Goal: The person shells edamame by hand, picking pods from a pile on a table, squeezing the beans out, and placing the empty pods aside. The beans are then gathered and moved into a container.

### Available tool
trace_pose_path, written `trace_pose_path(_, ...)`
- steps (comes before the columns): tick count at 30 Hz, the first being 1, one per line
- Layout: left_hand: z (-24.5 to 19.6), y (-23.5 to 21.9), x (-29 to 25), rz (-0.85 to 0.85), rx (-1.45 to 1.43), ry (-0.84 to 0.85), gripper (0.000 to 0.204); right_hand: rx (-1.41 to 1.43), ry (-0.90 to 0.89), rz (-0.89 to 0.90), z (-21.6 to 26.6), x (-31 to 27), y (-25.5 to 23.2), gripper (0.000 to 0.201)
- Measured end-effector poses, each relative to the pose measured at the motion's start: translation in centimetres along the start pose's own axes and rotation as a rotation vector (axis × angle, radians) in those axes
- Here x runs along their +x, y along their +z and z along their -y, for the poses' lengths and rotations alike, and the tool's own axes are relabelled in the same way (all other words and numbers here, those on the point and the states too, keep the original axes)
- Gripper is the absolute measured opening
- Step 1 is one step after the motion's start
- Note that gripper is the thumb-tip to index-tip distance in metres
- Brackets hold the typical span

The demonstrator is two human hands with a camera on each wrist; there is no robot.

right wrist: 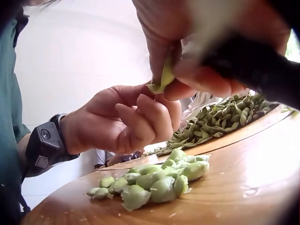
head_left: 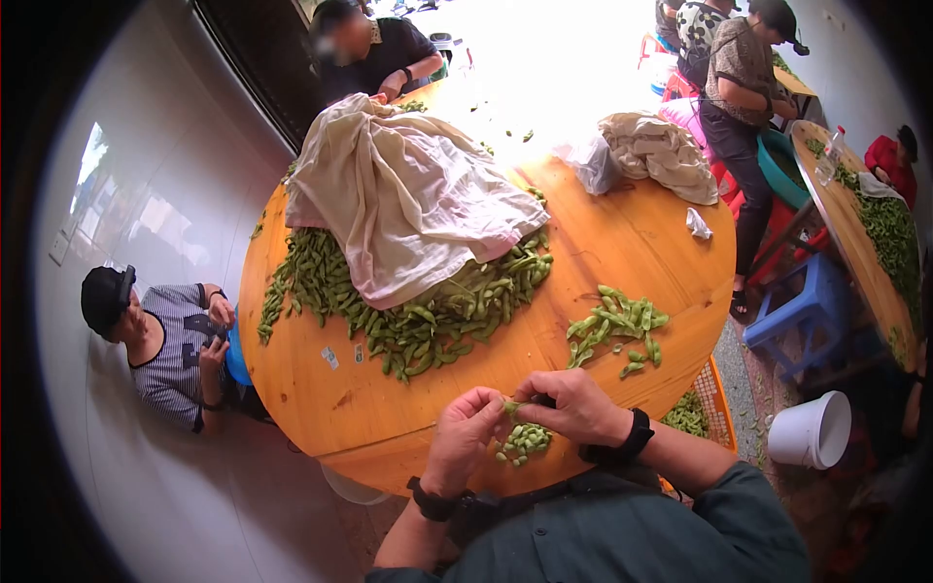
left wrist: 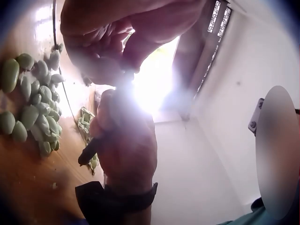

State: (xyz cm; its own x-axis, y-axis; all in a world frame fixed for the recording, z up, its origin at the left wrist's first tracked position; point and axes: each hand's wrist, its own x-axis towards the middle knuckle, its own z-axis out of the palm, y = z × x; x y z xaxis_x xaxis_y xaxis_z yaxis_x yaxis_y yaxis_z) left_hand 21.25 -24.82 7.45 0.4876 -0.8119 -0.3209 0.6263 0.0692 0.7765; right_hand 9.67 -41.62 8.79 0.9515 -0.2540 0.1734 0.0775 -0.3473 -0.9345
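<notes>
Both hands meet over the table's near edge. My right hand (head_left: 575,406) pinches a green pod (right wrist: 166,75) between thumb and fingers, a dark object also in that hand. The fingertips of my left hand (head_left: 465,437) touch the pod's lower end, its other fingers curled, as the right wrist view shows. Just below the hands lies a small pile of shelled beans (head_left: 525,442), pale green, some with whitish skins. In the left wrist view glare blurs the fingers, and the beans (left wrist: 44,110) lie at the left.
A large heap of pods (head_left: 428,335) under a cream cloth (head_left: 389,194) covers the table's far left. Loose pods (head_left: 617,325) lie to the right, with a plastic bag (head_left: 591,165) and another cloth (head_left: 661,155) beyond. People sit or stand around; a white bucket (head_left: 810,430) stands right.
</notes>
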Motion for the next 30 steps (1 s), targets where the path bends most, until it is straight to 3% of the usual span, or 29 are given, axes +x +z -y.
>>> trace_pose_path(3, -0.3, -0.2, -0.1, 0.0, 0.008, -0.025, 0.013, -0.009, -0.049, 0.037, -0.2, 0.2, -0.1, 0.015)
trace_pose_path(5, -0.6, -0.8, 0.1, 0.073, -0.102, -0.194, 0.016, -0.023, -0.085, 0.056, -0.3, 0.3, -0.1, 0.014)
trace_pose_path(6, -0.4, -1.2, 0.2, 0.07, -0.104, -0.194, 0.016, 0.005, -0.088, 0.084, -0.3, 0.4, -0.1, 0.014)
trace_pose_path(8, -0.2, -1.8, 0.6, 0.243, -0.212, -0.24, 0.017, 0.033, -0.089, 0.111, -0.5, 0.6, -0.2, 0.014)
trace_pose_path(9, 0.0, -1.9, 0.5, 0.241, -0.215, -0.244, 0.017, 0.062, -0.097, 0.119, -0.8, 0.6, -0.1, 0.014)
trace_pose_path(12, 0.3, -0.9, 0.3, 0.167, -0.22, -0.207, 0.018, 0.087, -0.028, 0.108, -1.1, 0.5, 0.1, 0.015)
trace_pose_path(14, 0.4, 0.5, -0.4, -0.118, 0.265, 0.109, 0.017, 0.081, 0.047, 0.086, -1.3, 0.6, 0.1, 0.015)
trace_pose_path(16, 0.6, 0.6, -0.8, -0.152, 0.387, 0.184, 0.016, 0.193, 0.146, 0.08, -1.6, 0.6, 0.2, 0.017)
trace_pose_path(18, 0.9, -0.2, -0.7, -0.079, 0.67, 0.443, 0.015, 0.184, 0.139, 0.09, -1.5, 0.6, 0.2, 0.017)
trace_pose_path(22, 0.5, -0.2, -0.8, -0.056, 0.786, 0.508, 0.014, 0.177, 0.134, 0.114, -1.5, 0.5, 0.4, 0.018)
trace_pose_path(30, 1.0, 0.8, -0.5, -0.161, 0.758, 0.349, 0.024, 0.142, 0.077, 0.117, -1.0, 0.6, 0.4, 0.02)
